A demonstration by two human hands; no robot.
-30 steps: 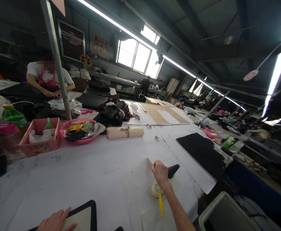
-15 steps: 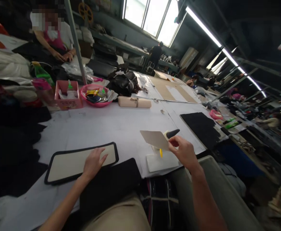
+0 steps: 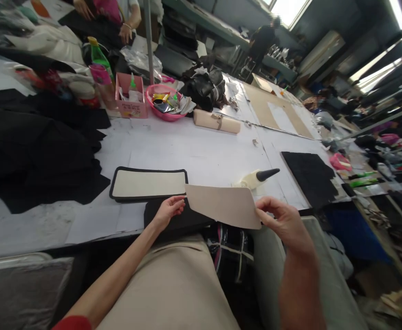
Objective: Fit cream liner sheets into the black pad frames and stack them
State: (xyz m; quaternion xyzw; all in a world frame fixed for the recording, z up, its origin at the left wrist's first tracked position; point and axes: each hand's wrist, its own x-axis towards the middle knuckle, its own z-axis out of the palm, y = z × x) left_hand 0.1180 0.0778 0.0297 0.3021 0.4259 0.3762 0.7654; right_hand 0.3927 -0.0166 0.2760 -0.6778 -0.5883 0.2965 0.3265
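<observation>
A thin beige sheet (image 3: 223, 204), slightly curved, hangs in the air over the table's front edge. My right hand (image 3: 281, 217) pinches it at its right end between thumb and fingers. My left hand (image 3: 169, 211) is beside the sheet's left edge, its fingers loosely bent and a little apart; whether the fingertips touch the sheet I cannot tell. Just behind that hand lies a cream panel with a black border (image 3: 149, 183). Black material (image 3: 173, 222) lies under and in front of my left hand. A cream glue-bottle-like container with a dark pointed nozzle (image 3: 256, 178) shows behind the sheet, partly hidden.
Black cut pieces (image 3: 32, 142) spread over the table's left. Farther back are a pink box (image 3: 131, 103), a pink basket (image 3: 166, 110) and a tied beige roll (image 3: 217, 122). A black stack (image 3: 309, 178) lies right. Across the table, a person's hands (image 3: 125, 33) show.
My left hand has lifted off the bordered panel and moved to the sheet's left edge. The sheet in my right hand has come nearer, away from the nozzled container. The view has shifted.
</observation>
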